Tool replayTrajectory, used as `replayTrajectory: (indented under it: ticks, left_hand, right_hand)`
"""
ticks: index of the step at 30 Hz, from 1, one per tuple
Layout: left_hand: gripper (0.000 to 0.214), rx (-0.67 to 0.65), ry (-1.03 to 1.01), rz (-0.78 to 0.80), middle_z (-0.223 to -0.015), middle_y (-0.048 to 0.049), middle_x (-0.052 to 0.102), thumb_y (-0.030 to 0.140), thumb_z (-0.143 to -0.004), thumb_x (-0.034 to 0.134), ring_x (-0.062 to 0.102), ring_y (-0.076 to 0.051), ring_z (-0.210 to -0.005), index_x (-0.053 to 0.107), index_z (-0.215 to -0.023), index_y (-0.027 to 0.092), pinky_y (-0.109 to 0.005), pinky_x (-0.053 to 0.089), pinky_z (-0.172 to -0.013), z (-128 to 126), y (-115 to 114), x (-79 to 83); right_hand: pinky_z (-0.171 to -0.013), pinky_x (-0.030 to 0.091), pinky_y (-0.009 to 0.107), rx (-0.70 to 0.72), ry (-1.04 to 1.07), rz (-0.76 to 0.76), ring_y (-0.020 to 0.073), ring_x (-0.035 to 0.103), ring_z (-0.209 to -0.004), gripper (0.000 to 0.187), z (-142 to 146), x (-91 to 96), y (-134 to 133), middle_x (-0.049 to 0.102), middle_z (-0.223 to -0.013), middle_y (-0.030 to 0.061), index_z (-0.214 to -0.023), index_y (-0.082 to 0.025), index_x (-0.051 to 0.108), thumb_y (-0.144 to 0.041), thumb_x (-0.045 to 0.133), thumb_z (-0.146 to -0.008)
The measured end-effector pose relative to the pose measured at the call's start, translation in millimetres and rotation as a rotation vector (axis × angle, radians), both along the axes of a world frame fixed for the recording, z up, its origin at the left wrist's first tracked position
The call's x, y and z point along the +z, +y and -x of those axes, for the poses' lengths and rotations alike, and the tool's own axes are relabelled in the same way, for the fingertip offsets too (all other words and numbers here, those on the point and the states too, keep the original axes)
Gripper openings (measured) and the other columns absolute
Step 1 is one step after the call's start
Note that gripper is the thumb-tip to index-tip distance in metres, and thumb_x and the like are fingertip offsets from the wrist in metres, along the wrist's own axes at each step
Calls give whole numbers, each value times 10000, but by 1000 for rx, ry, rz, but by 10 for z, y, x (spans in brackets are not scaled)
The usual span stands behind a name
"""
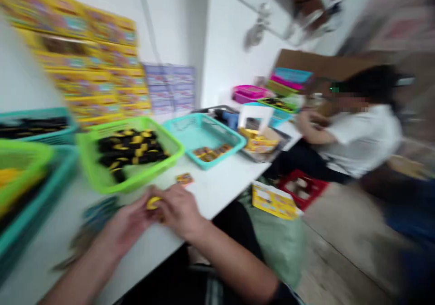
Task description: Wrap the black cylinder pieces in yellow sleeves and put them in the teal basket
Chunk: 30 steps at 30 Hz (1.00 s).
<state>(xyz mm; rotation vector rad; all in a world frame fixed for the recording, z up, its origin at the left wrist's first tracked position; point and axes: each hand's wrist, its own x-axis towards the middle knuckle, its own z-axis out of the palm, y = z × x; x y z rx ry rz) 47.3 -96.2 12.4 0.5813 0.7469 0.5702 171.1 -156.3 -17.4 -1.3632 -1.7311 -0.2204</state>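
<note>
The picture is smeared by motion. My left hand [127,223] and my right hand [178,210] meet over the white table [217,182] near its front edge, both closed around a small yellow piece [152,202]. Just beyond them lies a small orange card [184,178]. A green basket [102,178] of black and yellow pieces stands right behind my hands. A teal basket [204,133] with a few brown cards sits to its right.
More teal and green baskets [30,169] crowd the left. Yellow boxes [91,69] are stacked against the wall. A seated person in a white shirt [360,137] works at the far right, beside pink and blue baskets [268,92], a red crate [302,187] and a yellow box [273,200] on the floor.
</note>
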Motion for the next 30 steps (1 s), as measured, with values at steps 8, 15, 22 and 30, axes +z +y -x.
replayTrajectory:
  ticks: [8, 15, 22, 30]
  left_hand:
    - [112, 73, -111, 61, -766, -52, 670, 201, -897, 604, 605, -135, -610, 670, -892, 111, -244, 484, -592, 119, 126, -90]
    - [110, 86, -151, 29, -786, -46, 679, 162, -892, 603, 595, -126, -630, 687, -883, 91, -232, 468, -620, 143, 122, -61]
    - [151, 108, -156, 82, -798, -64, 680, 146, -926, 552, 598, -125, -658, 691, -918, 87, -231, 465, -652, 121, 86, -32]
    - [173, 70, -144, 80, -728, -58, 650, 185, -927, 553, 588, -129, -606, 685, -852, 103, -243, 475, -596, 120, 95, -90]
  right_hand:
    - [-628, 442, 322, 91, -97, -140, 183, 531, -724, 287, -36, -7, 90, 624, -791, 71, -1195, -144, 621, -117, 511, -931]
    - [-694, 502, 338, 31, 50, -68, 199, 586, -796, 258, 5, -6, 90, 651, -877, 88, -1162, -142, 610, -246, 593, -926]
    - [-664, 507, 303, 26, 134, -75, 175, 589, -755, 278, 44, -96, 108, 650, -837, 63, -1218, -170, 608, -229, 533, -957]
    - [-613, 436, 324, 29, -216, -133, 186, 540, -694, 247, -43, 18, 105, 624, -744, 64, -1162, -125, 634, -193, 572, -933]
